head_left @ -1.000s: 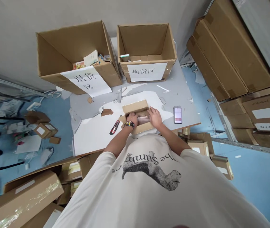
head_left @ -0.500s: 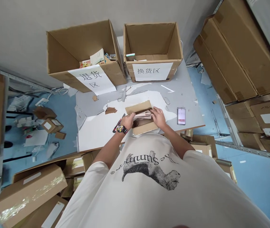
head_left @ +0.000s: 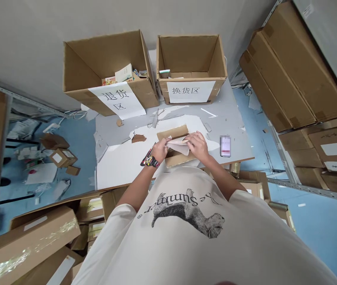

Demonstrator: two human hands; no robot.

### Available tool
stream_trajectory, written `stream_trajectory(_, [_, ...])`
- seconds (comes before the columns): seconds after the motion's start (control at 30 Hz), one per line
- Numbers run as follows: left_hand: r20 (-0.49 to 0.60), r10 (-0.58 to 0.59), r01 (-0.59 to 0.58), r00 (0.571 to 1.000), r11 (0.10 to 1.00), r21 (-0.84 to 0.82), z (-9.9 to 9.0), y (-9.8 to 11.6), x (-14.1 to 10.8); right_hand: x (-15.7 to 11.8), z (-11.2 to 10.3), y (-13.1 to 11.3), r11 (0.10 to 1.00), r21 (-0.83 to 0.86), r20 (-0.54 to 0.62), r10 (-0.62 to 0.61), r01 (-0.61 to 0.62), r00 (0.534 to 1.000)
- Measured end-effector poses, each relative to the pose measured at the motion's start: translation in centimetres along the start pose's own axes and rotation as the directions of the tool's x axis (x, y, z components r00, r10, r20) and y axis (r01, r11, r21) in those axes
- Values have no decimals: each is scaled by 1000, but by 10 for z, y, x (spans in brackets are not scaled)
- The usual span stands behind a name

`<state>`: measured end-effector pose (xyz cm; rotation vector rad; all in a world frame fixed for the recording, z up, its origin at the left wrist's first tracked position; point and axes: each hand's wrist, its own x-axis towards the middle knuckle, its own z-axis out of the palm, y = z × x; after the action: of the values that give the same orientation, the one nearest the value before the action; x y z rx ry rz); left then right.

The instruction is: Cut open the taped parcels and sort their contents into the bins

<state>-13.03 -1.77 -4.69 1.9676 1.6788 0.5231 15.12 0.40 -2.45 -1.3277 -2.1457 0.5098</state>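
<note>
A thin, pale pinkish sheet (head_left: 180, 147), which looks like paper, is stretched between my two hands above a small open cardboard box (head_left: 177, 161). My left hand (head_left: 159, 151), with a colourful watch at the wrist, pinches the sheet's left end. My right hand (head_left: 197, 145) is closed on its right end, with the fingers over its upper edge. The sheet hangs folded and hides much of the box's inside. A dark, colourful item (head_left: 146, 157) lies partly hidden beside my left wrist.
Two large open boxes (head_left: 106, 55) (head_left: 192, 55) with paper signs stand at the table's back. A phone (head_left: 225, 146) lies at the right. Torn white covering (head_left: 121, 166) spreads over the table. Cartons (head_left: 35, 241) are stacked below the front edge.
The sheet is more spread out and its lower part now hangs down over the box. My right fingers have shifted along its upper edge. The camera view has moved slightly.
</note>
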Motion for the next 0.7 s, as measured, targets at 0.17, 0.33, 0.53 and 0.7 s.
stream_trajectory(0.17, [17,23,-23,1000,1000,-1,0,0,6,2,-15,-5,1000,20,-54,16,-15,998])
stream_trajectory(0.33, [14,-115,113,993,990,83,-1,-8,10,5,-40,-6,997,77,-250,18,1,968])
stream_trajectory(0.53, [-129,-179,169,975,982,-85,-9,-5,8,10,-78,-4,988,151,-501,95,-21,860])
stream_trajectory(0.7, [-214,-308,228,927,916,-331,-9,3,19,7,-86,-7,978,205,-563,150,-39,813])
